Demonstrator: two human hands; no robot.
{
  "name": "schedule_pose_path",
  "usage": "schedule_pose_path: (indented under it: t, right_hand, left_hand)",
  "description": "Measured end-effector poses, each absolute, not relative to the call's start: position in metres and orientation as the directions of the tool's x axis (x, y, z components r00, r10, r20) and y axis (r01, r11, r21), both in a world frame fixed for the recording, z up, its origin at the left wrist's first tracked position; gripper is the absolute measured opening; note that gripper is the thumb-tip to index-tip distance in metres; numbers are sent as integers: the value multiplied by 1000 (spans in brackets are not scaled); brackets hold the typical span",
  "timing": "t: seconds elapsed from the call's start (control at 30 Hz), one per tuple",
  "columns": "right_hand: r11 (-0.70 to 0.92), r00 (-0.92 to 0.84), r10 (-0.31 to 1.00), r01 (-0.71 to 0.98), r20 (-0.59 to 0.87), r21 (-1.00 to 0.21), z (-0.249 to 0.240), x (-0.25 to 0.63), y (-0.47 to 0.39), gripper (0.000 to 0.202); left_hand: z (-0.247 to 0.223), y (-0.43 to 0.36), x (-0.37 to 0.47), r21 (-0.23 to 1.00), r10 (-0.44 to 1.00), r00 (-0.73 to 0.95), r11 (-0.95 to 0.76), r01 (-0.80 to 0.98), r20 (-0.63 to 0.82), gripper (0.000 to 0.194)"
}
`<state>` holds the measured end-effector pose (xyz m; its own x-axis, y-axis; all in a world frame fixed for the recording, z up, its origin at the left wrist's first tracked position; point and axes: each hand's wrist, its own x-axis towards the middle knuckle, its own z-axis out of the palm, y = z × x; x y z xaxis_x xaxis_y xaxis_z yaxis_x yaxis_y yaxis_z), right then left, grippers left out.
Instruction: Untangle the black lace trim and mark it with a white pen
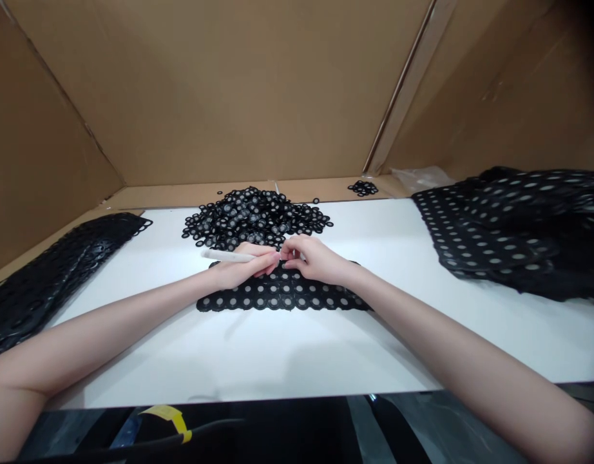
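My left hand (246,265) is closed around a slim white pen-like tool (227,256), its blunt end sticking out to the left. Close beside it, my right hand (316,259) has thumb and fingers pinched together, and whatever sits in them is too small to make out. The fingertips of both hands almost meet. Under them, on the white tabletop, lies a black strip with rows of pale round dots (275,301). Just behind the hands rises a heap of small black rings (251,216). My hands cover part of the strip's far side.
On the left lies a stack of black perforated sheets (60,270). A bunched black sheet with pale dots (509,238) takes up the right side. A smaller group of black rings (363,188) sits at the back, near clear plastic (422,179). Cardboard walls (229,90) enclose the table (220,364).
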<state>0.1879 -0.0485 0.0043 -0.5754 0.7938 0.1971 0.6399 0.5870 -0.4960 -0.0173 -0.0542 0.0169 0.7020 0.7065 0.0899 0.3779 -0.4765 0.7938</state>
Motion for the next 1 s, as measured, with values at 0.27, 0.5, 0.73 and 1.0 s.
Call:
schedule_pose_path:
  t: [0.27, 0.5, 0.73, 1.0]
  right_hand:
    - [553, -533, 824, 685, 192, -473, 6, 183, -52, 12]
    - [541, -520, 834, 702, 184, -463, 9, 180, -56, 14]
    - [501, -496, 856, 722, 148, -478, 13, 181, -58, 13]
    - [442, -504, 864, 764, -7, -471, 22, 186, -66, 28]
  left_hand:
    - [15, -54, -13, 754, 699, 709, -514, 409, 92, 46]
    - [15, -52, -12, 734, 646, 759, -556, 390, 86, 46]
    - [12, -52, -16, 676, 606, 792, -613, 409, 70, 45]
    - [23, -63, -19, 838, 727, 681, -424, 343, 88, 44]
